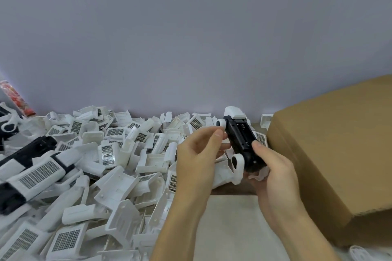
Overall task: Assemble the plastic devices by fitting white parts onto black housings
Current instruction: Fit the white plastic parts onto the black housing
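both forearms rise from the near edge of the counter, and the two hands meet a little right of its middle. the right hand wraps its fingers and thumb round the lower half of a black housing, holding it off the counter. the housing's long axis runs from the right palm up and away toward the far edge, leaning slightly left, with its open recessed face turned up to the camera. a white part already caps its far end, a small white knob juts from its far left corner, and a white looped piece hangs at the near left side.

the left hand sits just left of the housing, fingers curled, its thumb and fingertips reaching toward the housing's left flank below the knob; i cannot tell whether it pinches a part or merely touches the housing. it is the nearer hand to whatever gets pressed on next, so i judge the fitting comes from the left side, across the long axis.

loose white parts heap over the left half of the counter, some finished units at the left edge. a cardboard box stands along the right edge.
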{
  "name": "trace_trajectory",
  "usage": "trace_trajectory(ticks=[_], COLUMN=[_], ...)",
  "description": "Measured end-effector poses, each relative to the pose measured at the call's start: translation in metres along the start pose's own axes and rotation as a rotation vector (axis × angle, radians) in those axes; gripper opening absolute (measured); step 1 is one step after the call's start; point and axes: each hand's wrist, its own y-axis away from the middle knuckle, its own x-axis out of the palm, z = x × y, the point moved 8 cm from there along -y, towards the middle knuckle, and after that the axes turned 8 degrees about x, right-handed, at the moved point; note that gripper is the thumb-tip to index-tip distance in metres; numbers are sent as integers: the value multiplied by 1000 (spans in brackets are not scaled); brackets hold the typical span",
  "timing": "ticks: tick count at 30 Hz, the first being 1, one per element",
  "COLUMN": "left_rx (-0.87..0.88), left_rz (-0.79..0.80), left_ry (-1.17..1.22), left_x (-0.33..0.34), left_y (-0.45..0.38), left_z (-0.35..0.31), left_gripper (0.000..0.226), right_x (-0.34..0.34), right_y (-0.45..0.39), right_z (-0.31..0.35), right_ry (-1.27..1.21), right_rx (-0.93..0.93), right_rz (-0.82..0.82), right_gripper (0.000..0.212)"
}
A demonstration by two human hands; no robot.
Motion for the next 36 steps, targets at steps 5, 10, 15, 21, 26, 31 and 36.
trace_trajectory(ticks=[5,10,15,21,26,31,36], left_rx=[-94,-381,-365,-192,-243,-268,-273], left_rz=[54,132,116,-185,-231,-189,-186], left_ry=[-141,19,281,329,490,573,534], left_x=[3,10,10,-19,-23,-20,-21], left_y=[5,17,14,2,2,1,1], left_z=[7,23,13,7,11,9,12], left_gripper=[30,44,39,25,28,47,46], right_x=[8,25,40,-6,3,7,10], right_y=[1,6,13,0,0,1,0], right_z=[-4,-7,-10,8,-7,-18,-19], right_ry=[-135,-231,-140,464,1250,1366,1335], right_rx=[54,145,199,-108,-168,-117,-138], right_rz=[88,291,411,-165,-169,-139,-60], right_gripper=[42,38,40,26,30,16,16])
